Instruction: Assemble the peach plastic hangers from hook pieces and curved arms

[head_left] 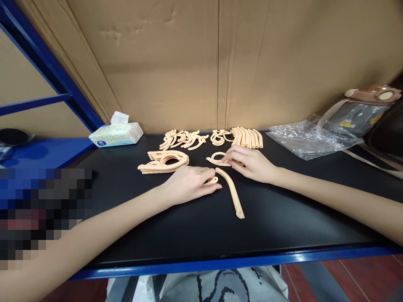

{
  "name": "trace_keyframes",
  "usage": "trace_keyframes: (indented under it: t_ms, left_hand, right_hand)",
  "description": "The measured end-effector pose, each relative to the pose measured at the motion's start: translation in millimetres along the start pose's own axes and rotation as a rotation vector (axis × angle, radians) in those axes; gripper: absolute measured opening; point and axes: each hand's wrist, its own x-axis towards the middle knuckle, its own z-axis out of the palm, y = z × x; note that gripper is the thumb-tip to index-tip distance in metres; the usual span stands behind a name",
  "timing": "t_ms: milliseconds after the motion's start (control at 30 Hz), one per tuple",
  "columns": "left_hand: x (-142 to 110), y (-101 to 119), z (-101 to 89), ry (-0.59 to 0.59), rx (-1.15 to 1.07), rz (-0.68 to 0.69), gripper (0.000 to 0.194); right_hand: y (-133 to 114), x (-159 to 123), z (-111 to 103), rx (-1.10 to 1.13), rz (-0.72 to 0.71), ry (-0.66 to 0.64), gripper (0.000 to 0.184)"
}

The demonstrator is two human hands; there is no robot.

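My left hand [190,184] is closed on a beige piece [214,180], whose rounded end with a hole pokes out between the fingers; the rest is hidden. Farther right, my right hand [252,162] pinches the edge of a flat beige ring-shaped piece [211,160] with a short tail, low over the black table. A curved beige strip [233,193] with a hole at its upper end lies between the hands, nearer to me. Just beyond my left hand is a stack of ring-ended beige pieces [149,167].
Along the cardboard wall [163,75] lie a pile of small curved pieces [197,140], some hook-like pieces [218,137] and a row of curved strips [248,137]. A tissue pack [116,135] stands left. At right are a clear plastic bag [305,136] and a drinking bottle [357,115].
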Motion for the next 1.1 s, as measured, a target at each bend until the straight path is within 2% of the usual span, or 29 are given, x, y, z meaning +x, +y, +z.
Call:
trace_keyframes:
  t_ms: [933,1033,1100]
  left_hand:
    - [0.3,3.3,-2.8,0.037,0.006,-0.005,0.032]
    - [1.2,3.9,-3.5,0.046,0.051,0.017,0.030]
    - [1.8,4.2,-3.8,0.057,0.083,0.036,0.029]
  right_hand:
    - [1.2,-0.5,-2.7,0.040,-0.005,-0.006,0.023]
    - [-2.6,2.7,-6.4,0.111,0.054,0.023,0.021]
    - [-8.2,6.7,-9.7,0.251,0.173,0.074,0.017]
